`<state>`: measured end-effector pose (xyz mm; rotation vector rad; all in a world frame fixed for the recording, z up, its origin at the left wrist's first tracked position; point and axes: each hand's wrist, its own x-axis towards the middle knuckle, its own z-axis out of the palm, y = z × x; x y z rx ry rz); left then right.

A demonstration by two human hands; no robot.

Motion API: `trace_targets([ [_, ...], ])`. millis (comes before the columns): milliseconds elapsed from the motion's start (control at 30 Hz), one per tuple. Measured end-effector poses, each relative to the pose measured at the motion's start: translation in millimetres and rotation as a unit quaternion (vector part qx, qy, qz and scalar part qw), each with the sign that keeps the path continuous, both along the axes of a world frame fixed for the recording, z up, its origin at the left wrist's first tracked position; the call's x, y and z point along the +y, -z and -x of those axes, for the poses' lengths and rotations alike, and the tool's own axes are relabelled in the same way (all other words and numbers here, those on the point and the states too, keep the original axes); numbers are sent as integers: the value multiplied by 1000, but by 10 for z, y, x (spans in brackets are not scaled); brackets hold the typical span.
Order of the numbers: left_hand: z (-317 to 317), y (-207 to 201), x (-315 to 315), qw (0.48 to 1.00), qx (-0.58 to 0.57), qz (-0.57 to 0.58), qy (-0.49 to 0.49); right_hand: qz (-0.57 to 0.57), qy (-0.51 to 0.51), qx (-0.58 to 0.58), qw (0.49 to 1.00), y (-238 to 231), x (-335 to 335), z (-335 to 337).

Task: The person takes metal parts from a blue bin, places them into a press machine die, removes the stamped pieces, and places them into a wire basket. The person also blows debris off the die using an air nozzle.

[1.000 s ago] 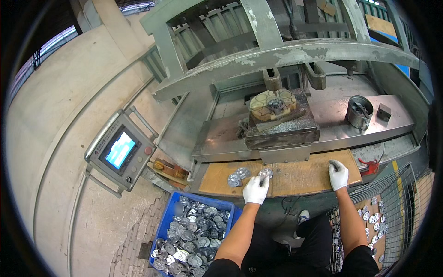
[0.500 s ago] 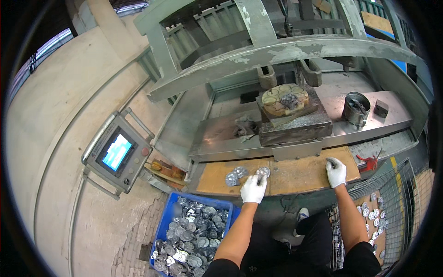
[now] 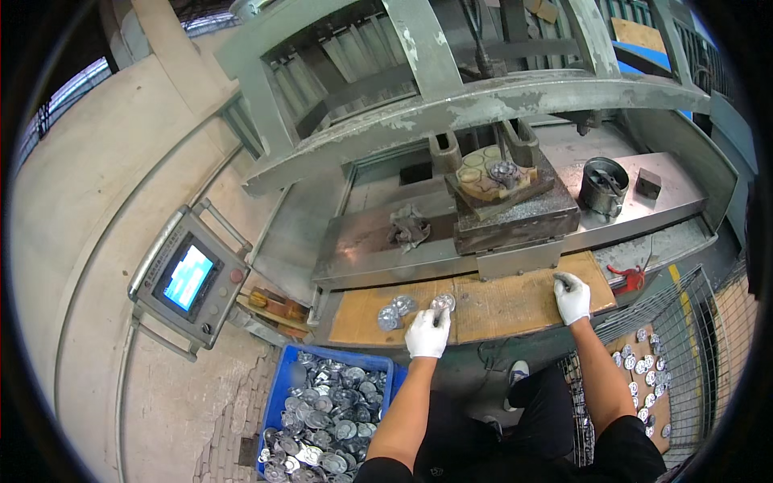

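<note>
The left hand [image 3: 427, 334] reaches over the cardboard's [image 3: 511, 306] front edge, thumb and finger bent against a shiny metal disc [image 3: 442, 302] left of the middle; I cannot tell whether they grip it. Two more discs [image 3: 390, 319] lie toward the left edge. A wide stretch separates the right hand [image 3: 572, 299], loosely curled near the right edge, its palm and any hold hidden.

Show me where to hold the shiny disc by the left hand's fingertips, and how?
Probably pinch the disc by its rim, coming from the near side, where the left hand is. It looks round and thin, low on the cardboard, and no handle shows. The other discs lie to its left, so they don't block that side.
</note>
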<state>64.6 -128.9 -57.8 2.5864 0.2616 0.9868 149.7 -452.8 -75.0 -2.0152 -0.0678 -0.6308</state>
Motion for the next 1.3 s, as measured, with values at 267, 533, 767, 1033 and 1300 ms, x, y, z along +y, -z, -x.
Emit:
trace_targets([
  [267,-2,32,19,1000,-2,-8,-4,-24,-10,5,1000,-34,27,8],
  [533,-8,18,10,1000,-3,-15,-2,-5,-5,1,1000,2,5,-20],
  [767,-12,7,8,1000,-14,-9,0,-14,-10,5,1000,-40,11,0],
  [1033,3,24,20,1000,6,-7,-4,-23,-14,14,1000,-4,8,-8],
  [1300,-6,31,19,1000,4,-7,-4,-22,-15,21,999,12,-10,-25],
])
